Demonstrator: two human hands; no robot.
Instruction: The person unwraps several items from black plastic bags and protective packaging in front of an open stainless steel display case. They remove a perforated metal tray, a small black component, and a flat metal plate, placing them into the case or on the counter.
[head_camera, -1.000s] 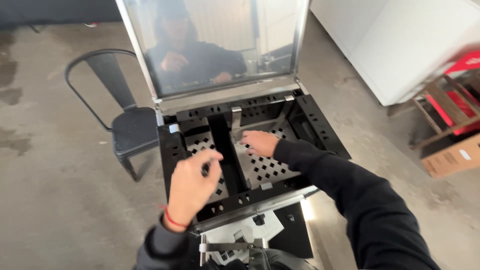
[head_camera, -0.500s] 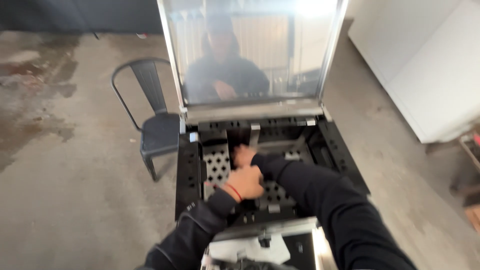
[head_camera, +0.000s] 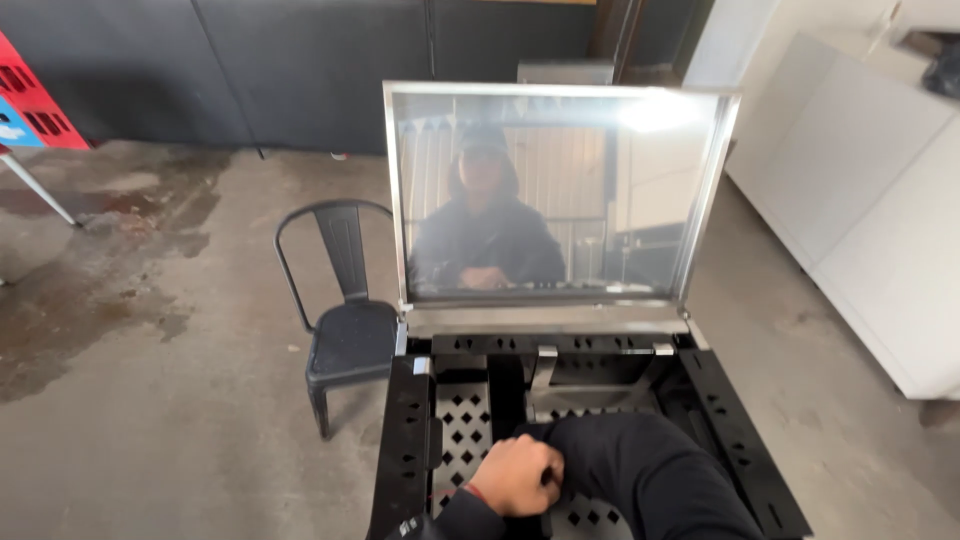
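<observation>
A: Working inside the black metal box (head_camera: 405, 450), lid (head_camera: 555, 195) raised upright at the far edge. Left hand (head_camera: 515, 475) low in the middle of the box, near the near edge, at the end of the black divider (head_camera: 505, 385).

B: State of the fingers (head_camera: 540, 468)?

A: Curled together into a fist. Cannot tell whether clamped on the divider or on some small part beneath. Right hand hidden behind the left hand and the dark sleeve (head_camera: 640, 470) that crosses in from the near right corner; grip not visible.

B: Step in hand?

A: Judged as fitting or fastening at the divider's near end, inside the box. Not finished, to judge by both arms reaching in.

B: Requirements for any further move?

A: Firm hold, short controlled motion, care for knuckles against the perforated plate (head_camera: 462, 432) and the box walls. Lid left upright.

B: Contents of the box?

A: Left of the divider: perforated plate with diamond-shaped holes, lying flat. Right of the divider: bright metal bracket (head_camera: 590, 375) towards the far edge, more perforated plate below. No loose items visible. Black chair (head_camera: 345, 340) on the floor beside the far left corner, apart from the box.
</observation>
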